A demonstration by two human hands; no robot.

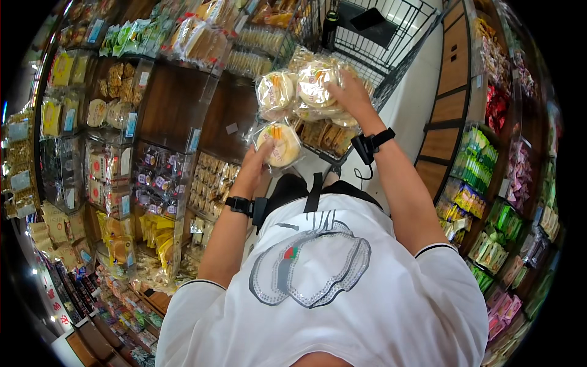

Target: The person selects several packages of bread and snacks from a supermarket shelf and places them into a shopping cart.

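Note:
My left hand (pixel 255 166) grips a clear-wrapped round pastry (pixel 280 146) by its edge, thumb on top. This packet bears printing and orange marks. Farther forward, my right hand (pixel 355 96) has its thumb and fingers on a similar wrapped pastry (pixel 314 87), at the top of a pile of like packets. Another wrapped round pastry (pixel 275 91) lies just left of it, on the same pile. The pile sits over a wire shopping cart (pixel 394 69); how far down it reaches is hidden. Brown packaged snacks (pixel 328 137) show below the pile, in the cart.
A dark bottle (pixel 330 30) and a phone (pixel 368 19) are at the cart's far end. To the left stands a shelf with clear-walled bins, including a bare wooden compartment (pixel 167 103). Packaged sweets (pixel 477 158) fill shelves at right, above wooden cabinet fronts (pixel 451 108).

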